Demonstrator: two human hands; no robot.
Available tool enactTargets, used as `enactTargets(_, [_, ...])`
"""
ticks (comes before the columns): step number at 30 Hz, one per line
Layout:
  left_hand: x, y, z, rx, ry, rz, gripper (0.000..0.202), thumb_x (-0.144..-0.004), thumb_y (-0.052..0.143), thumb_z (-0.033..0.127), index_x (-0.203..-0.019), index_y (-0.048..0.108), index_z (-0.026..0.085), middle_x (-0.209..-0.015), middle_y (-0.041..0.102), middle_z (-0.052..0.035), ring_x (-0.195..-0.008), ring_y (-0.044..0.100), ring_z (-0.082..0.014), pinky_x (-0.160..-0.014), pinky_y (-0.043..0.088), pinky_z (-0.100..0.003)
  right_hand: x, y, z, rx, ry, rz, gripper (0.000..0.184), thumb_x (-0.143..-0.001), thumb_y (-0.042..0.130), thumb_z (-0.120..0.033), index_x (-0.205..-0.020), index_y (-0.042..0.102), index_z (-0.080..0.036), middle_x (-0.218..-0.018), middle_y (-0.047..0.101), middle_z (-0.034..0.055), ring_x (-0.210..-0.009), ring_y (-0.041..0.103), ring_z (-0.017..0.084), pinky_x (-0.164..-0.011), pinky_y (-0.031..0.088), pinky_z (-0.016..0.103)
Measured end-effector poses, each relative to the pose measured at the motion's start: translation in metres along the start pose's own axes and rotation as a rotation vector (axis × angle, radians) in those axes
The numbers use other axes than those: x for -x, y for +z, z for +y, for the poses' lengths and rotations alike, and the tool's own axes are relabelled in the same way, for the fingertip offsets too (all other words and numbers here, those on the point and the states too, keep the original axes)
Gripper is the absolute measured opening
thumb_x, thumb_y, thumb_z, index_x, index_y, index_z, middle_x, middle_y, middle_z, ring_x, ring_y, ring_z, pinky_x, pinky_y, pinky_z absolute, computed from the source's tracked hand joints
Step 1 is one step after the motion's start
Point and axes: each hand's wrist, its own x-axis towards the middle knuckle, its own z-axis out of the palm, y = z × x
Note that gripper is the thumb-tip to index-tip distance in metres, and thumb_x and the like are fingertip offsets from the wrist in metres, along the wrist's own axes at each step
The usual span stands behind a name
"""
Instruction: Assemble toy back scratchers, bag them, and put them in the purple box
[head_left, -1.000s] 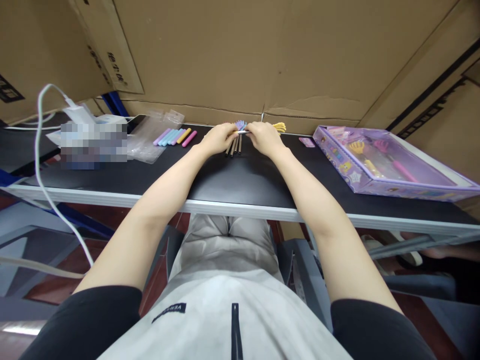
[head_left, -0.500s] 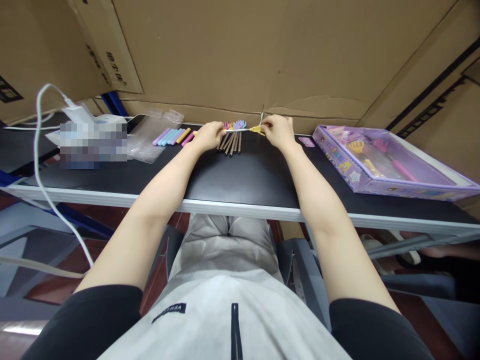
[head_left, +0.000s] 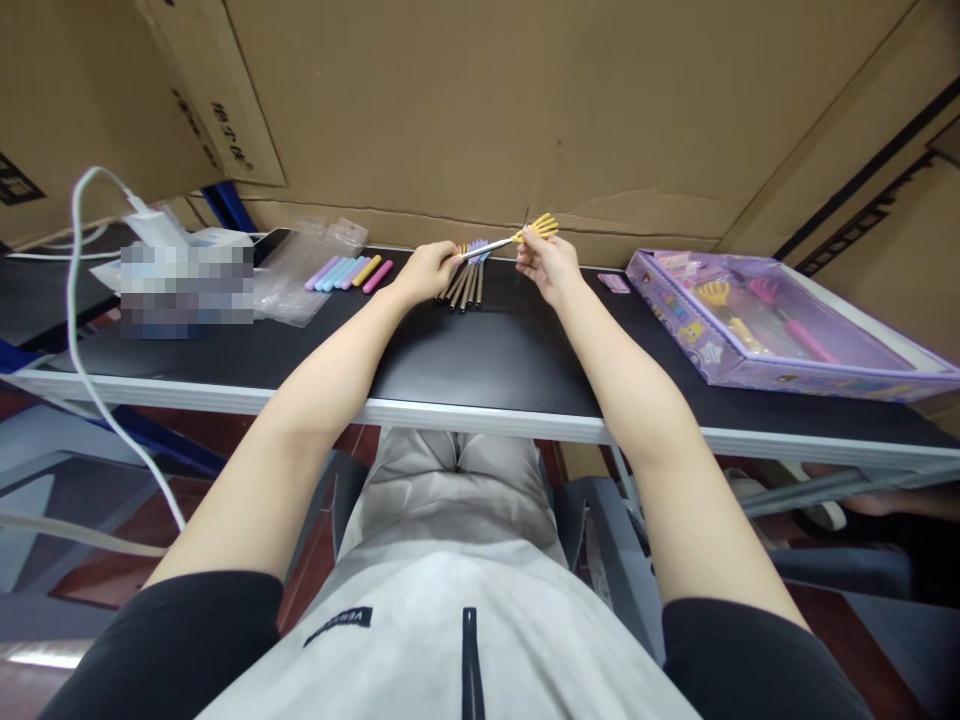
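The left hand (head_left: 429,272) pinches the lower end of a yellow claw-headed back scratcher (head_left: 501,243) between thumb and fingers. The right hand (head_left: 553,270) pinches the base of the yellow claw (head_left: 543,226) with its fingertips, its other fingers loosely curled. Between the two hands the silver rod (head_left: 489,247) slants up toward the right, raised above the far side of the black tabletop (head_left: 480,370), in front of a cardboard panel (head_left: 450,110). Just beside the left hand, a cluster of dark metallic rods (head_left: 469,288) lies fanned out on the tabletop, with purple claw heads (head_left: 478,249) at the far ends; the hand hides part of the cluster. Farther left, purple, light blue, yellow and pink handles (head_left: 352,274) lie side by side in a slanting row, next to clear plastic bags (head_left: 296,270). To the right of the right hand lies a small pink card (head_left: 614,283), and near it a purple display box (head_left: 817,381) with a yellow and a pink claw scratcher inside. A white cable (head_left: 77,300) loops down at far left
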Motion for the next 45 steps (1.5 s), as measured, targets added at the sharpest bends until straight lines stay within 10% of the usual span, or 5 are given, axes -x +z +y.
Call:
enactTargets(15, [0.001,-0.007,0.012,0.008,0.023,0.024,0.028,-0.102,0.051,0.03,-0.106,0.073,0.015,-0.099,0.075,-0.0097,-0.098,0.065,-0.0244,-0.096,0.048,-0.035,-0.01,0.001,-0.002,-0.068,-0.012,0.045,0.038,-0.094,0.079,-0.053,-0.09,0.058,-0.022,-0.068,0.054,-0.0076,-0.062,0.06,0.007,-0.066,0.053,0.02])
enactTargets(30, [-0.012,-0.027,-0.069,-0.045,-0.093,0.073,0.022,-0.096,0.054,0.03,-0.101,0.073,0.018,-0.094,0.074,-0.009,-0.095,0.065,-0.0244,-0.096,0.049,-0.037,-0.059,-0.093,-0.003,-0.419,0.013,0.487,0.056,-0.094,0.07,-0.069,-0.07,0.045,-0.025,-0.056,0.037,-0.0074,-0.05,0.032,0.008,-0.05,0.033,0.026])
enactTargets(45, [-0.007,-0.027,-0.073,-0.1,-0.222,-0.042,0.017,-0.094,0.06,0.027,-0.099,0.073,0.017,-0.092,0.071,-0.0078,-0.091,0.06,-0.0224,-0.09,0.046,-0.033,-0.051,-0.091,0.001,-0.436,0.04,0.454,0.055,-0.094,0.073,-0.061,-0.067,0.044,-0.022,-0.054,0.034,-0.0085,-0.047,0.034,0.007,-0.048,0.032,0.023])
